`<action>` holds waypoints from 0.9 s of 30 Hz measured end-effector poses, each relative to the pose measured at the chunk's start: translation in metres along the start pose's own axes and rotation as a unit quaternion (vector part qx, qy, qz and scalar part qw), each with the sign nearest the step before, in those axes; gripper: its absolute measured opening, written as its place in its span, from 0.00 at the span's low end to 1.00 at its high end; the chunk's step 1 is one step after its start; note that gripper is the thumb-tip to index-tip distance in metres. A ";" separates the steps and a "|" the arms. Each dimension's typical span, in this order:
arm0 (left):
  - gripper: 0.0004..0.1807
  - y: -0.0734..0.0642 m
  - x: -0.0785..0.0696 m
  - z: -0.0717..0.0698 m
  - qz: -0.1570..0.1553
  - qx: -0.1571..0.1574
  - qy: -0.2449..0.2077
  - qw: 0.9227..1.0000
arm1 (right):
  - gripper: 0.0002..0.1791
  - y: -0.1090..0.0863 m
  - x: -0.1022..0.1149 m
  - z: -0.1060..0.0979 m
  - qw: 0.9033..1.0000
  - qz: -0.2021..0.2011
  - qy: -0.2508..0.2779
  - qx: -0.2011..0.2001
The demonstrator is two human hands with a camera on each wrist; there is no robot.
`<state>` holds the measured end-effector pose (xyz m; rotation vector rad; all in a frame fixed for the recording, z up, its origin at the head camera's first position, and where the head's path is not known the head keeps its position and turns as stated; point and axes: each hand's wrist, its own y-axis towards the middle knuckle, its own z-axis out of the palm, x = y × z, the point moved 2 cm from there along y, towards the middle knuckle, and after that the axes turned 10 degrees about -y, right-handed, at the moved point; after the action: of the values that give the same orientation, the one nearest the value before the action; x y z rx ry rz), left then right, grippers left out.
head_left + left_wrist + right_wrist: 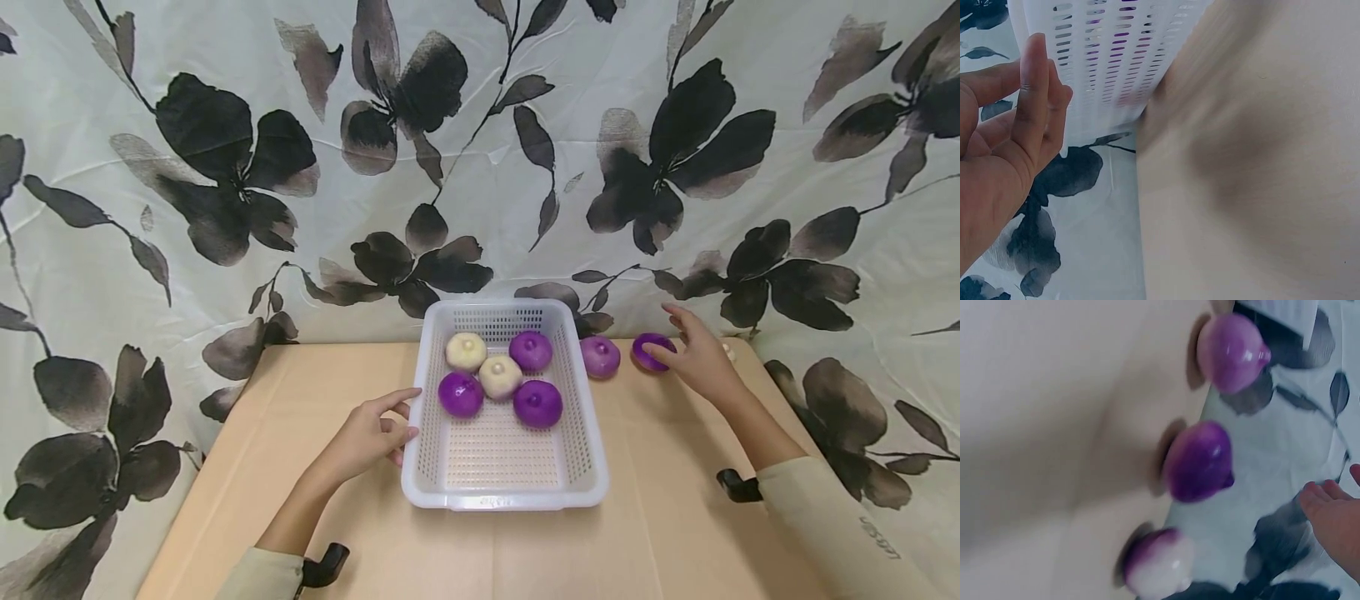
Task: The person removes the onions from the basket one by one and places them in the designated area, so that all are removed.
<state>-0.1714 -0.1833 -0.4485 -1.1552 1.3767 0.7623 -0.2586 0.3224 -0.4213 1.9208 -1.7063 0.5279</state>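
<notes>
A white plastic basket holds several onions: two white ones, including a white onion, and three purple ones, including a purple onion. My left hand touches the basket's left rim with its fingertips, its fingers loosely bent. Beside the basket's right wall lies a light purple onion, then a dark purple onion. Over the dark one reaches my right hand, thumb and fingers spread; the right wrist view shows a gap between them. A purple-and-white onion is mostly hidden behind that hand in the head view.
Everything stands on a light wooden table. Behind and around it hangs a white cloth with dark flowers, close to the table's far edge. Black straps with small mounts sit on both wrists.
</notes>
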 end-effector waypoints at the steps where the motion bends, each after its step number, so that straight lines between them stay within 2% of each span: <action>1: 0.35 0.000 0.000 0.000 0.000 -0.001 0.000 1.000 | 0.49 0.000 0.004 0.002 1.000 -0.010 0.001 0.003; 4: 0.34 0.000 0.000 0.000 0.000 -0.001 0.000 1.000 | 0.46 0.001 0.017 0.009 0.999 -0.043 -0.007 0.006; 8: 0.34 0.000 0.001 0.000 0.003 -0.001 -0.002 1.000 | 0.43 0.000 0.037 0.017 0.996 -0.084 -0.042 0.009; 12: 0.34 0.000 0.003 0.000 0.005 0.000 -0.005 1.000 | 0.44 -0.001 0.058 0.025 0.991 -0.117 -0.065 0.023; 19: 0.34 -0.001 0.002 0.001 0.005 -0.003 -0.004 1.000 | 0.44 0.000 0.088 0.044 0.979 -0.174 -0.043 0.097; 27: 0.34 -0.001 0.000 0.001 0.002 -0.007 -0.002 1.000 | 0.45 0.002 0.113 0.062 0.955 -0.233 -0.089 0.163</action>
<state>-0.1707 -0.1828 -0.4483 -1.1616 1.3731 0.7766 -0.2486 0.1952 -0.4032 2.5765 -1.2457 0.4840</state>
